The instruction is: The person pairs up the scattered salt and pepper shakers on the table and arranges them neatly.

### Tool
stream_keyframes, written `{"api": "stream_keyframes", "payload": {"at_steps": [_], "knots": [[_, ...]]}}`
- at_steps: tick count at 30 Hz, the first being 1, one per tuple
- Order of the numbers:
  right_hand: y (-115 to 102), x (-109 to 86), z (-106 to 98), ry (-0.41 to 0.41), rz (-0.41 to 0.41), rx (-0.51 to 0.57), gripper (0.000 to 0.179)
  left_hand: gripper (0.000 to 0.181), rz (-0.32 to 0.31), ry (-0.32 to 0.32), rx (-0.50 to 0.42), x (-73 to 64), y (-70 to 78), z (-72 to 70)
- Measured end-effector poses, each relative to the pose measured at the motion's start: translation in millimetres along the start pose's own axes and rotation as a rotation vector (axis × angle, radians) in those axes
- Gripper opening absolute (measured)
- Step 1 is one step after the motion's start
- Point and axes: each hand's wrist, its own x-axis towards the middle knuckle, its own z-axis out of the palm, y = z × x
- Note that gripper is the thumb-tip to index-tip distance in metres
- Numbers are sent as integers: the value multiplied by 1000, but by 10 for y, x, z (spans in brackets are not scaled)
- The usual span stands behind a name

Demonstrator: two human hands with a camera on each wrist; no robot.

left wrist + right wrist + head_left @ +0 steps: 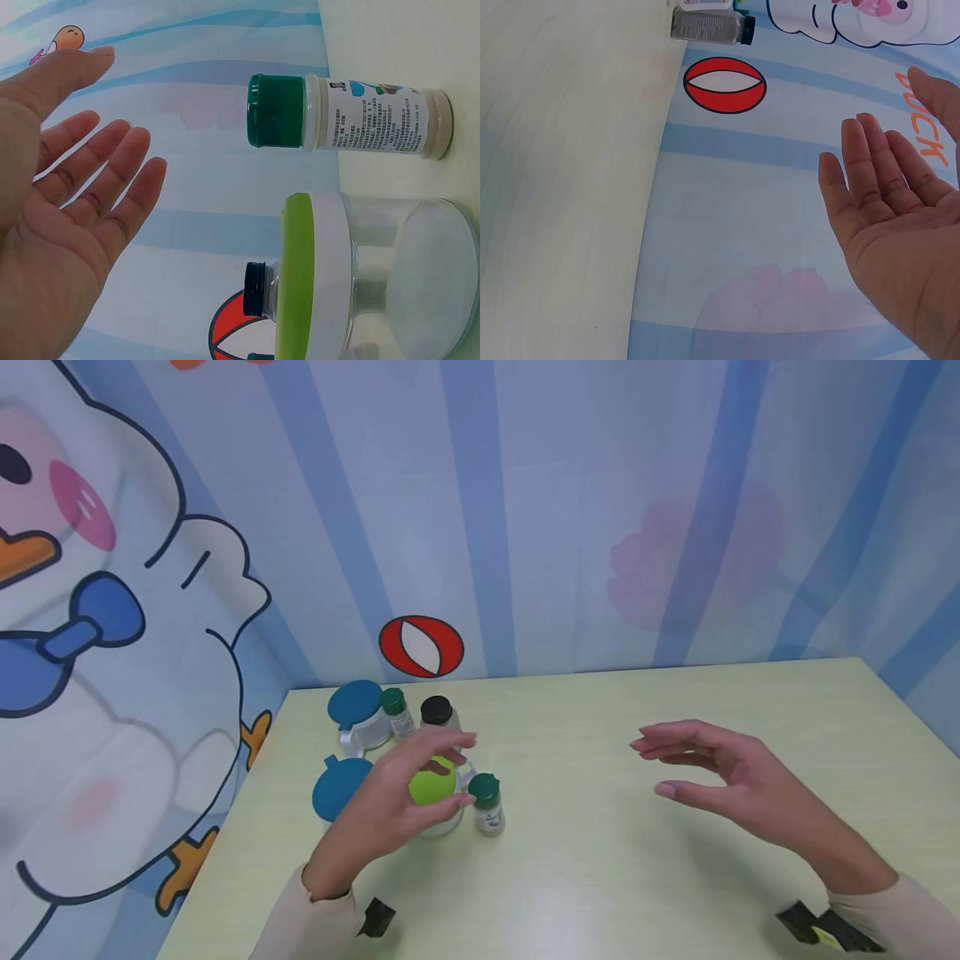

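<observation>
My left hand [397,802] hovers over the jars at the table's left, its fingers relaxed and apart from everything. Beneath it stands a clear jar with a lime-green lid [432,785], partly hidden by the fingers. Just right of the thumb is a green-capped shaker bottle [489,810], upright, its printed label plain in the left wrist view [379,116]. My right hand [727,777] is held above the right part of the table, palm inward, fingers loosely extended, holding nothing. The right wrist view shows that hand [900,202] away from any object.
Left of the hand is a blue-lidded jar [341,789]. Behind stand another blue-lidded jar [356,706], a second green-capped bottle [397,714] and a black-capped bottle [438,712]. The pale table [570,877] meets a printed backdrop [547,527] at its far edge.
</observation>
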Motion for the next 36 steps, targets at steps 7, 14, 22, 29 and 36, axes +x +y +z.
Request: {"api": "stream_keyframes", "payload": {"at_steps": [7,14,22,29,36], "knots": [[1,19,16,-1,4,-8,55,64,2,-1,7,3,21,1],[11,49,39,-6,5,-8,55,66,8,11,16,-4,25,-25],[28,95,80,-10,6,8,53,65,4,36,23,-30,-7,-59],[53,156,175,-43,16,28,52,67,-9,55,32,-63,-31,-89],[58,206,238,-50,41,4,51,71,-26,74,48,-112,-84,-135]]}}
